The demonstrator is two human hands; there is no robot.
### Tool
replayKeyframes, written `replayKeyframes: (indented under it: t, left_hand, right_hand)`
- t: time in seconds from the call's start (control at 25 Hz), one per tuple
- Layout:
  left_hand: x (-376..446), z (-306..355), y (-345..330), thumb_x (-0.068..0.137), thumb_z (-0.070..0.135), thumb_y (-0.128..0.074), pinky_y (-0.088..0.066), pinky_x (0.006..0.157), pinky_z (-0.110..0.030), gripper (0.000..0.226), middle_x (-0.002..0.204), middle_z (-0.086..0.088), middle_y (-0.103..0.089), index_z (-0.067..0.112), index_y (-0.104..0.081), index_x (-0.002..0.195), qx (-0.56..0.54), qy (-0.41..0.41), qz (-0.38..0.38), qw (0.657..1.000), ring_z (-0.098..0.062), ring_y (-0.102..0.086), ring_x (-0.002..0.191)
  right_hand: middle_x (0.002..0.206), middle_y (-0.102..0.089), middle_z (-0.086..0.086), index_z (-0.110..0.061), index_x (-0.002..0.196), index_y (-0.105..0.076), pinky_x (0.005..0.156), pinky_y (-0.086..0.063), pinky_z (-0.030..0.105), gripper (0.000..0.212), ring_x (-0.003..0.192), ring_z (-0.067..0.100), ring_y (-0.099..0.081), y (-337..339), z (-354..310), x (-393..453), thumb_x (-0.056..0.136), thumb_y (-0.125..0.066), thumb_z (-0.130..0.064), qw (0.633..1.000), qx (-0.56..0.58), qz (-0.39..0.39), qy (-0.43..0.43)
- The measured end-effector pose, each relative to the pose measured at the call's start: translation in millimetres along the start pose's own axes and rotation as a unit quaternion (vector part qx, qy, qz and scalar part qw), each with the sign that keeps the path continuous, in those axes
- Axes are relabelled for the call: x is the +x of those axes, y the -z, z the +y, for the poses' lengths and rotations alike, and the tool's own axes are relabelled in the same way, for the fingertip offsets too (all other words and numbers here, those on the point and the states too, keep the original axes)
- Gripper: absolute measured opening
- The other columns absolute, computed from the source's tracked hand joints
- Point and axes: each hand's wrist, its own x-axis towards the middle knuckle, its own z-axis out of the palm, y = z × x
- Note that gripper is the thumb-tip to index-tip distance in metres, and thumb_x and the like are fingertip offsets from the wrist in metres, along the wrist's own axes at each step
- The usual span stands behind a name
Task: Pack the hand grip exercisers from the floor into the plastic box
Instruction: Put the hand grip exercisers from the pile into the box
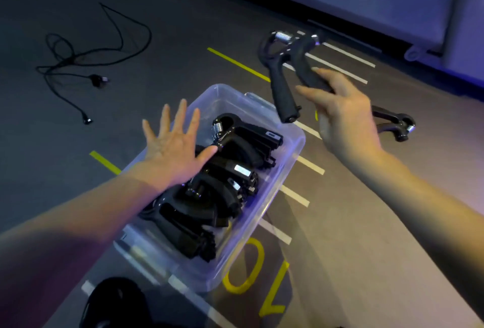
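The right hand (343,115) grips one handle of a hand grip exerciser (285,76), held in the air just beyond the plastic box (296,144). The left hand (172,144) is spread flat over the exercisers already packed (230,170). One more exerciser (392,123) lies on the floor (366,209) behind the right hand. The box looks crowded; held by one handle, the carried exerciser could swing, catch the rim or perch on the pile.

right hand (343,115) grips exerciser (284,76) | left hand (172,146) spread over plastic box (290,160) | another exerciser (392,124) on floor
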Motion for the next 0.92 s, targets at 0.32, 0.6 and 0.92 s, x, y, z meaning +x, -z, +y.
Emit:
replayKeyframes:
  t: [0.32, 0.6, 0.92]
  left_hand:
    - [-37.9, -46.0, -27.6, 0.087, 0.064, -0.028, -0.017, 0.113, -0.052, 0.087, 0.156, -0.003, 0.018, 0.019, 0.018, 0.146, -0.054, -0.017, 0.000, 0.998, -0.029, 0.002, 0.144]
    - [-38.2, -50.2, -37.7, 0.085, 0.067, -0.026, -0.026, 0.108, -0.050, 0.089, 0.156, -0.002, 0.016, 0.020, 0.017, 0.146, -0.072, -0.030, 0.034, 0.996, -0.028, -0.008, 0.141]
    - [-38.6, -48.3, -38.7, 0.084, 0.068, -0.022, -0.015, 0.112, -0.054, 0.087, 0.155, -0.001, 0.020, 0.021, 0.018, 0.146, -0.060, -0.020, 0.030, 0.998, -0.028, -0.001, 0.143]
  right_hand:
    - [0.137, -0.050, 0.022, -0.007, 0.084, -0.072, 0.070, -0.044, 0.030, 0.030, 0.099, 0.028, -0.050, -30.9, -63.6, -2.5, 0.083, -0.043, -0.004, 0.882, -0.305, -0.282, 0.223]
    - [0.157, -0.004, 0.023, 0.002, 0.136, -0.044, 0.119, -0.008, 0.044, 0.050, 0.146, 0.034, -0.002, -56.7, -84.2, -28.0, 0.101, -0.026, -0.028, 0.865, -0.218, -0.417, 0.175]
    - [0.158, 0.019, -0.005, -0.040, 0.148, 0.008, 0.115, -0.002, 0.056, 0.066, 0.144, 0.029, 0.021, -62.1, -71.5, -30.9, 0.091, -0.016, -0.064, 0.883, -0.080, -0.461, -0.035]
